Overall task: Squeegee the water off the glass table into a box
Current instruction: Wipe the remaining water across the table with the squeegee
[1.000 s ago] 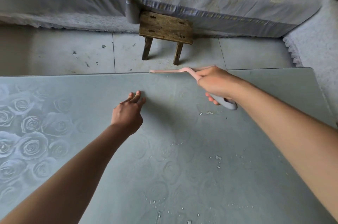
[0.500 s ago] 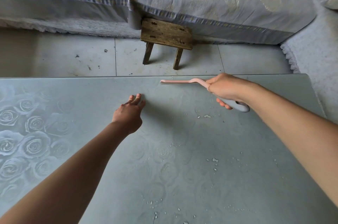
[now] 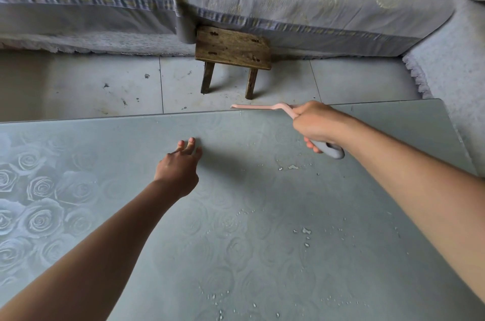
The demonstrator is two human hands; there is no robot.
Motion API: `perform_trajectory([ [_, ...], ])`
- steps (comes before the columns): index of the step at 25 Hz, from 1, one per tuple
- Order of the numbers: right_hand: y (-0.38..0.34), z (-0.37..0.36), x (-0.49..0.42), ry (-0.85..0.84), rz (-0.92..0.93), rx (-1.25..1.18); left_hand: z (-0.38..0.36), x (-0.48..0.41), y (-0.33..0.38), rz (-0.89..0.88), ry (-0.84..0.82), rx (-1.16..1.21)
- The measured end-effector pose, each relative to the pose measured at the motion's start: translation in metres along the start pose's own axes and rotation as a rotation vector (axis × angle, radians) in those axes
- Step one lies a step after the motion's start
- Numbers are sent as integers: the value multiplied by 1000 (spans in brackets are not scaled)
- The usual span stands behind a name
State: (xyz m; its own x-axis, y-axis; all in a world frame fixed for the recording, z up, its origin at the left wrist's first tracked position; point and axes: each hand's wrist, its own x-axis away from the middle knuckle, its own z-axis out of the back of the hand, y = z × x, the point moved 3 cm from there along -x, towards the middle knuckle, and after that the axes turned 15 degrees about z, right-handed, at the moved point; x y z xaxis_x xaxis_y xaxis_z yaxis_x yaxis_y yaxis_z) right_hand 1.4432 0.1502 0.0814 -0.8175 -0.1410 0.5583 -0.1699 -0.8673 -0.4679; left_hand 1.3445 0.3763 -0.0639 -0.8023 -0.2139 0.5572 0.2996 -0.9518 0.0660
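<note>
Head view: the glass table (image 3: pixel 262 202) looks mostly wiped, the left hand (image 3: pixel 178 166) is laid mid-table with its fingers loosely straight, the squeegee (image 3: pixel 259 107) is gripped by the right hand (image 3: pixel 315 124) at the table's far edge, droplets (image 3: pixel 305 231) are left across its near half, and no box or writing is seen.

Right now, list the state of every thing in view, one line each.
Squeegee: blade at the table's far edge, handle gripped.
Right hand: gripping the squeegee handle.
Left hand: open, holding nothing.
Glass table: wet, scattered droplets.
Wooden stool: upright.
</note>
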Motion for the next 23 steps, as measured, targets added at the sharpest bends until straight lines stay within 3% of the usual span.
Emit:
perform_trajectory([
  [4, 28, -20, 54, -126, 35, 198, 1, 1, -1, -2, 3, -6],
  [7, 46, -26, 100, -260, 1, 102, 3, 2, 2, 13, -19, -28],
  [10, 69, 6, 78, -21, -83, -37, 8, 4, 8, 19, -30, -91],
  [13, 97, 27, 52, 179, -283, -169, 10, 4, 14, 15, -10, -203],
  [17, 101, -24, 75, 165, -279, -154, 7, 0, 23, 44, 12, -334],
  [19, 91, -57, 107, 52, -210, -87, 8, 0, 29, 64, 10, -366],
  [21, 81, -68, 131, -71, -218, -177, 8, 1, 31, 70, -2, -387],
  [23, 81, -45, 125, -45, -244, -285, 7, 4, 30, 62, 7, -401],
])
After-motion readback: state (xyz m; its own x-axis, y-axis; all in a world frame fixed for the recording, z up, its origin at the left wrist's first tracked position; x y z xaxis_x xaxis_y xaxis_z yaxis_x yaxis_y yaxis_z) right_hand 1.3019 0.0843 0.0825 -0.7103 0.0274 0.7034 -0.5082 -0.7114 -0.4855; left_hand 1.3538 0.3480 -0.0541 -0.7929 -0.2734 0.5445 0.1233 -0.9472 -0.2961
